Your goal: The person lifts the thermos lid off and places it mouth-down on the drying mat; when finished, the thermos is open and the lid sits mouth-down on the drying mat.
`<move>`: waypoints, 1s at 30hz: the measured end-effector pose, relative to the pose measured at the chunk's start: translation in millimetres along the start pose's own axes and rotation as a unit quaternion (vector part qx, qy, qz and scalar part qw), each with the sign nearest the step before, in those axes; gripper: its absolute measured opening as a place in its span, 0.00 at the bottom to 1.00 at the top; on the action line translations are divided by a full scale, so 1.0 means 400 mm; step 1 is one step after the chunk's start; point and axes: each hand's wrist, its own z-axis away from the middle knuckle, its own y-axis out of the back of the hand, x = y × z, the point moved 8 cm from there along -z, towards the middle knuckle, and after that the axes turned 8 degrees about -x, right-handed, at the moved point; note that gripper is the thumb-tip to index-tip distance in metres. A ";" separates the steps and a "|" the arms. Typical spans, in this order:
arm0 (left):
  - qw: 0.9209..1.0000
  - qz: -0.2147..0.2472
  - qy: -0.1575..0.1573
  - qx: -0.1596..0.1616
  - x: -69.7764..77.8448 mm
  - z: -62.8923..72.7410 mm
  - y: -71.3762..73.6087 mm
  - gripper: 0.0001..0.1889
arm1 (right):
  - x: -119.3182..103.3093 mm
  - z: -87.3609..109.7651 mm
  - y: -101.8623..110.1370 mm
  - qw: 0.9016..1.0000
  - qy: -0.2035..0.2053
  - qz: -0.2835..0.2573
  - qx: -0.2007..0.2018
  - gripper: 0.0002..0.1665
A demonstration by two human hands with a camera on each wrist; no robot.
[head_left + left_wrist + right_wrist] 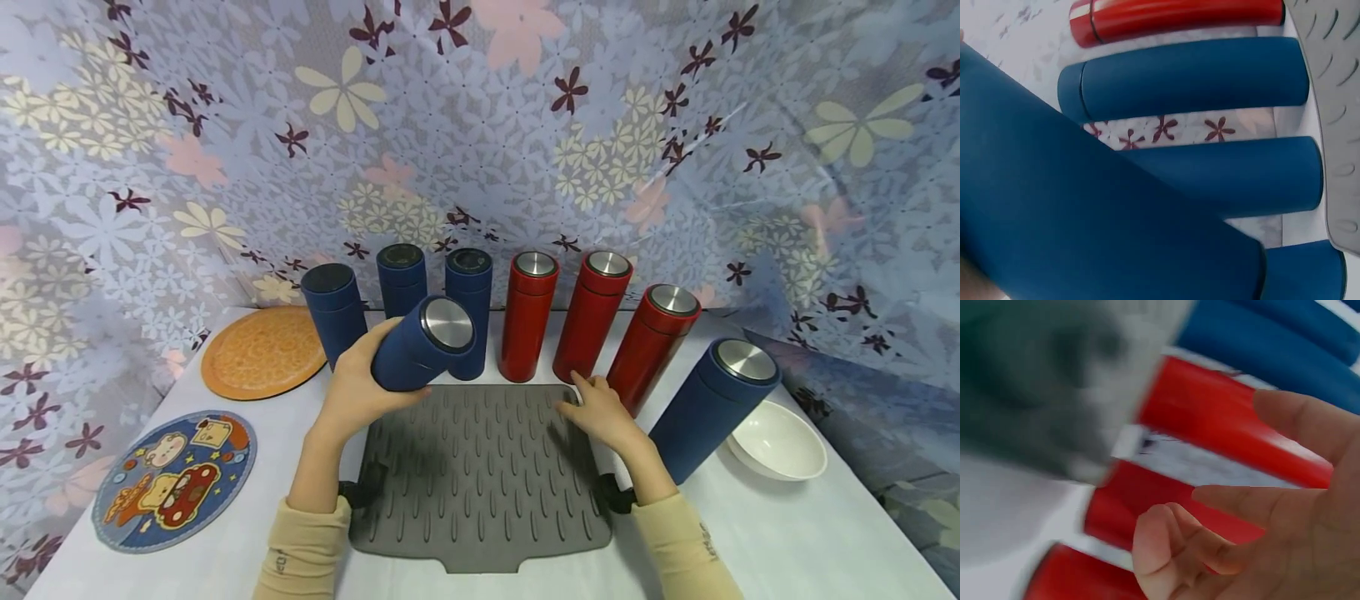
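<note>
1. Position: the blue flask (408, 358) is held in the air, tilted, steel-topped lid towards my head camera. It hangs near the back left corner of the grey mat (480, 483), in front of the standing blue flasks (330, 308).
2. Left grip: my left hand (357, 390) is clamped round the flask's body, thumb on the near side. The far fingers are mostly hidden from me.
3. Right grip: my right hand (606, 414) holds nothing; fingers apart and loosely bent, close to the foot of the middle red flask (592, 317). I can't tell whether a fingertip touches it.
4. Handling: I'd judge the wall rigid, likely metal, with no give under a squeeze. Weight probably moderate; whether it is full I can't tell.
5. Surface: the blue coat looks matt, so I expect fair friction. The red ones look glossier, likely slicker.
6. Fragility: body sturdy, I think; a knock would more likely dent or scuff it than break it.
7. Where to hold: mid-body, full wrap, below the lid seam. I'd avoid the lid alone, which could twist, and the smooth steel top. Tilted like this, a loose grip could let it slide base-first.
</note>
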 end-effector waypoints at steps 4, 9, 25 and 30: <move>0.996 -0.083 -0.034 -0.003 0.027 -0.004 -0.027 0.44 | -0.079 0.028 0.064 0.997 0.048 -0.032 0.043 0.38; 0.976 -0.195 -0.093 0.004 0.056 -0.002 -0.067 0.43 | -0.178 0.081 0.122 0.980 0.122 -0.112 0.107 0.30; 0.891 -0.433 -0.138 -0.002 0.077 -0.008 -0.154 0.48 | -0.243 0.068 0.054 0.972 0.096 -0.164 0.139 0.30; 0.873 -0.461 -0.158 0.009 0.084 -0.005 -0.165 0.48 | -0.245 0.046 0.024 0.973 0.070 -0.140 0.169 0.31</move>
